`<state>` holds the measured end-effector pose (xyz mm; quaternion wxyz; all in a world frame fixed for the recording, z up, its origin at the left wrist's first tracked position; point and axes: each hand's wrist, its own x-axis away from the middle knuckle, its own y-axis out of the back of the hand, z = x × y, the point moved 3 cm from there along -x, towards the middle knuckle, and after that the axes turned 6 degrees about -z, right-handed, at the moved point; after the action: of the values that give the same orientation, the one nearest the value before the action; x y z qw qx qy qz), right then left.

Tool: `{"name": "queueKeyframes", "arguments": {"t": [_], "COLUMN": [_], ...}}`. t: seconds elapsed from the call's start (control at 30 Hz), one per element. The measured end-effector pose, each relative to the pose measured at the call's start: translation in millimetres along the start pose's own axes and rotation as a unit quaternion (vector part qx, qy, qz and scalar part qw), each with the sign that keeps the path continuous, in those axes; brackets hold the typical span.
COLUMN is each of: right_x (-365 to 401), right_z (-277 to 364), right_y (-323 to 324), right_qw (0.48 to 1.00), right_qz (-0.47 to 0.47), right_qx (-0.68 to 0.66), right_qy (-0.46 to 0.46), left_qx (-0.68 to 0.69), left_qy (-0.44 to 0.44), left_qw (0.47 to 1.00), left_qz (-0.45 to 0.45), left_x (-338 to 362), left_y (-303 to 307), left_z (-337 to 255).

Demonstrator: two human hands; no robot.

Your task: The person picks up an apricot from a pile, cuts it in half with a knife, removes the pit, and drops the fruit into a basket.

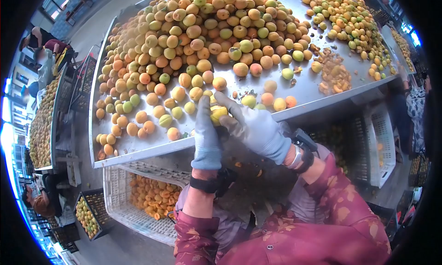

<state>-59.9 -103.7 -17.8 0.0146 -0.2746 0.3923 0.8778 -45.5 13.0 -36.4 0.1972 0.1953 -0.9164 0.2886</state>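
Tabletop, its raised rim presumably retaining the heaped fruit; white crate below, apparently within reach, holding halved fruit. Left hand, fingers pointing forward, and right hand, angled inward, share a grip on one yellow fruit near the rim, seemingly steadied from both sides.

Maroon leaf-print sleeves; hands in pale grey gloves; ribbed blue cuffs; black wrist straps.
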Motion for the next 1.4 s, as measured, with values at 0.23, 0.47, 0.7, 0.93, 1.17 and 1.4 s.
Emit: {"name": "queueKeyframes", "arguments": {"t": [0.23,0.47,0.7,0.93,1.17,1.4], "right_x": [-3,-1,1,-7,-16,-41], "right_z": [-7,-13,-29,-28,-30,55], "right_y": [2,-8,-4,-2,6,11], "right_qw": [0.991,0.949,0.929,0.922,0.946,0.985], "right_qz": [0.047,0.037,0.026,0.012,-0.016,-0.049], "right_qx": [-0.127,-0.303,-0.335,-0.309,-0.286,-0.112], "right_qy": [-0.006,-0.083,-0.151,-0.232,-0.149,0.119], "left_qx": [-0.052,-0.180,0.015,0.097,-0.034,0.075], "left_qy": [0.062,-0.157,-0.011,0.056,-0.025,0.017], "left_qw": [0.989,0.960,0.975,0.898,0.982,0.970], "left_qz": [0.122,0.145,0.222,0.425,0.186,0.229], "left_x": [-5,1,-2,-36,-27,-24], "left_y": [11,11,8,20,23,24], "left_z": [3,-2,-2,19,0,8]}}
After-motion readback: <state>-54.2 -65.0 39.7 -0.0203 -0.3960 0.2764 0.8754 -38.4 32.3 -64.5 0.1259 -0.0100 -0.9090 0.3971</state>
